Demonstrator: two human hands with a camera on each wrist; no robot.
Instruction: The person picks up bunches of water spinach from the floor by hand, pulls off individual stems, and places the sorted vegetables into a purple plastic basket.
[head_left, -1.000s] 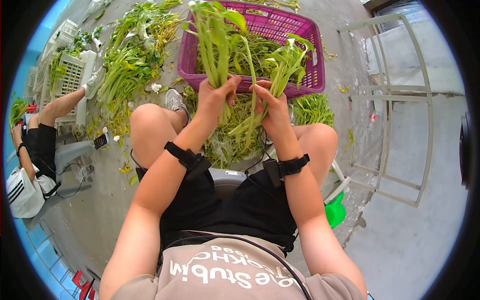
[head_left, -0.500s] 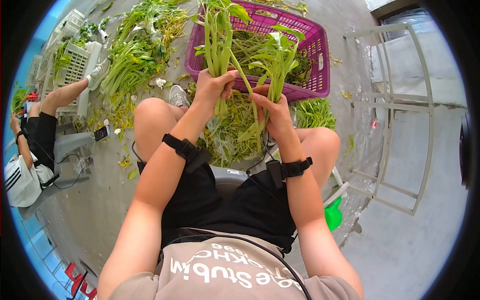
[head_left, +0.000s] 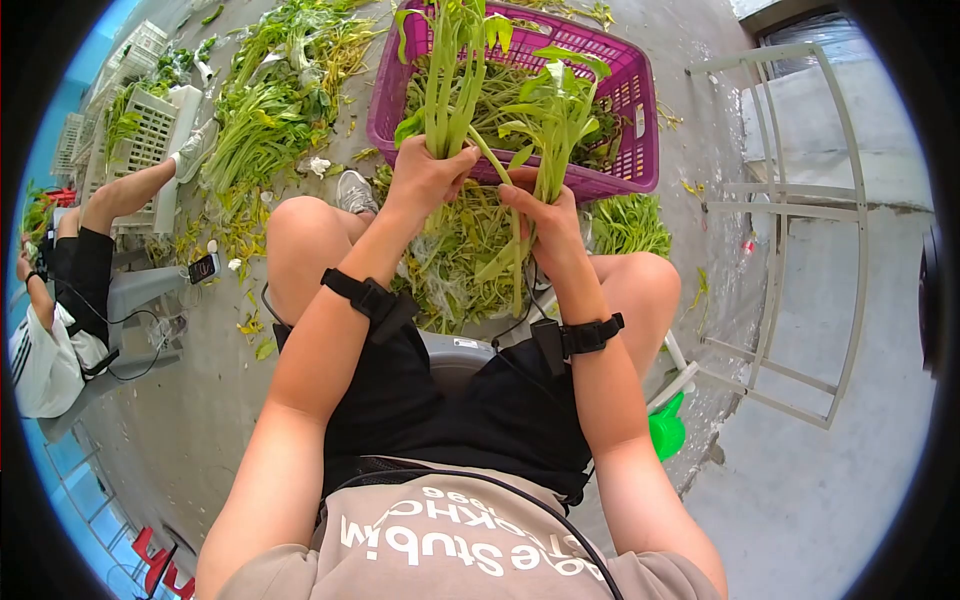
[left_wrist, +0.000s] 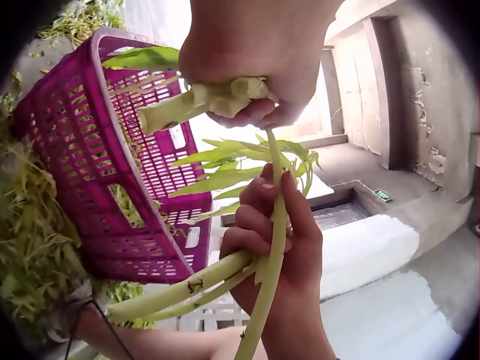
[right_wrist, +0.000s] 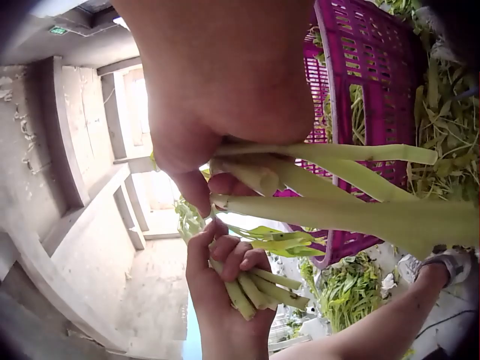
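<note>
My left hand grips a bunch of water spinach, its pale cut ends poking out below the fist. In my right hand is a second bunch, leaves upward and thick stems hanging below. One single stem slants between the two hands. My right thumb and forefinger pinch it, and the left fingertips are right at its upper part. Both hands are just in front of a purple plastic basket holding more greens.
Loose greens lie on the floor between my legs, with another heap further left. A person sits at far left beside white crates. A metal frame stands right; a green plastic item is by my right leg.
The single stem, arched up above the right hand a second ago, now slants between both hands. The left bunch has tilted slightly to the right; the right hand has barely moved lately.
</note>
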